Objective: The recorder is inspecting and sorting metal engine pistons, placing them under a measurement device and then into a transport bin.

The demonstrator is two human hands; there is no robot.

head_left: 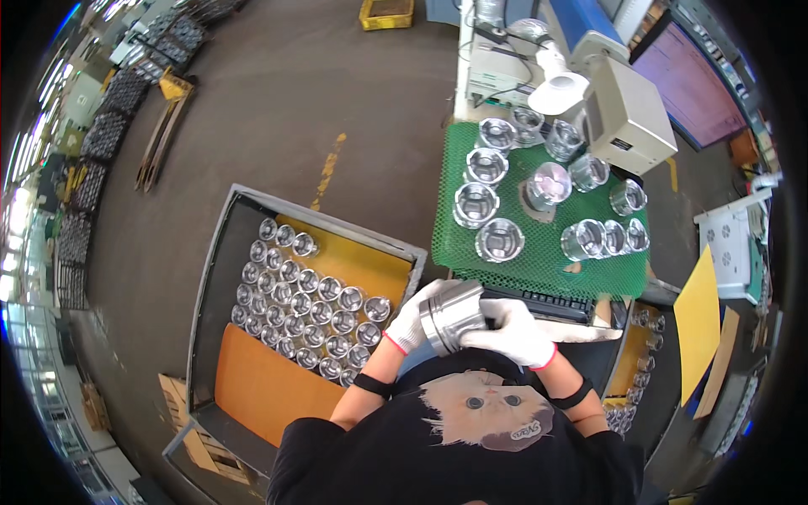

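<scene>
A shiny metal piston (455,317) with ring grooves is held tilted in front of my chest. My left hand (410,323), in a white glove, grips its grooved end. On the other side my gloved right hand (515,333) closes on the skirt end. Ahead of my hands, several more pistons (500,241) stand on a green mesh mat (539,268). One piston (548,185) sits apart on a small round base amid them. Part of a keyboard (547,305) shows just beyond my right hand.
To my left, a large grey bin (337,233) holds rows of pistons on yellow and orange sheets. A beige box-shaped instrument (631,118) stands at the mat's far right. Another bin with pistons (645,364) is at right. A yellow pallet jack (174,88) stands far left.
</scene>
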